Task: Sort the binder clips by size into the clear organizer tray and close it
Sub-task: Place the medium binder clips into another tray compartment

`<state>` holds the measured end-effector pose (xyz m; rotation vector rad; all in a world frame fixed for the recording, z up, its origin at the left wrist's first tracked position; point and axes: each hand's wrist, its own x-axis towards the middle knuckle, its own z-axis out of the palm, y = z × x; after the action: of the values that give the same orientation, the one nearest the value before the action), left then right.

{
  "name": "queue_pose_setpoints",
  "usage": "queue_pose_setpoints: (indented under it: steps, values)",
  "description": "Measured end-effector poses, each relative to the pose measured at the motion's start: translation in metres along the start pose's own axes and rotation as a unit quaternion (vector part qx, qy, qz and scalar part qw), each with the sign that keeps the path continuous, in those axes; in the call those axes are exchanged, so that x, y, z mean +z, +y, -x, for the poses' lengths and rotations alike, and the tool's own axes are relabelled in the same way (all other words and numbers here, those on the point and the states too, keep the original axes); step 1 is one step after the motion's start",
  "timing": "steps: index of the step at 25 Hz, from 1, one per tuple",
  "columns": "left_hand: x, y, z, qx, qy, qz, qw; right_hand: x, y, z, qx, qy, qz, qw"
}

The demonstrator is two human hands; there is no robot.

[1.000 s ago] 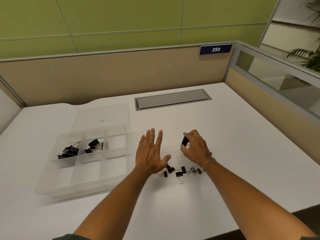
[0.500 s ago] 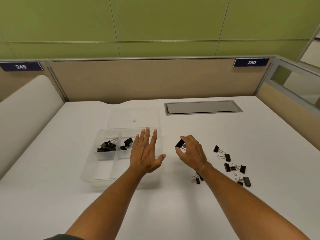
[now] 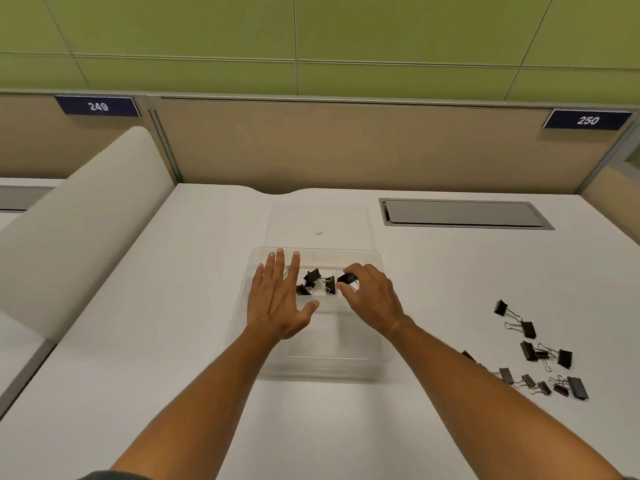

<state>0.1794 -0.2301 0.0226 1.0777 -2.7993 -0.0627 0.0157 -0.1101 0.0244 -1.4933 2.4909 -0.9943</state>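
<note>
The clear organizer tray lies open on the white desk, its clear lid flat behind it. Black binder clips sit in a back compartment. My right hand pinches a black binder clip above the back right part of the tray. My left hand hovers flat over the tray's left side with fingers spread, hiding the back left compartment. Several loose binder clips lie scattered on the desk to the right.
A grey cable hatch is set into the desk at the back right. Beige partition panels with number plates 249 and 250 close off the back. A white divider stands at the left.
My right hand has carried the binder clip leftward from the desk to above the tray. My left hand moved over the tray's left side. The view has swung left.
</note>
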Motion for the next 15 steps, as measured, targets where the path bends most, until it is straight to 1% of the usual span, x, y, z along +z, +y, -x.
queue_pose_setpoints:
  steps: [3, 6, 10, 12, 15]
  values:
    - [0.003, -0.016, -0.002, 0.0, 0.0, 0.008, 1.0, 0.018, -0.014, -0.013, 0.0, -0.023, 0.008, 1.0]
    - [0.008, -0.027, -0.005, 0.001, 0.0, 0.016, 1.0, 0.034, -0.025, -0.026, 0.013, -0.062, 0.012, 0.998]
    - [0.01, -0.037, -0.008, 0.002, -0.001, 0.022, 1.0, 0.041, -0.033, -0.035, 0.021, -0.102, -0.019, 0.994]
    - [0.009, -0.039, -0.01, 0.006, -0.003, 0.023, 1.0, 0.038, -0.034, -0.035, 0.011, -0.11, -0.008, 0.994]
    - [0.008, -0.036, -0.014, 0.015, -0.006, 0.02, 1.0, 0.032, -0.029, -0.031, 0.003, -0.099, 0.027, 0.995]
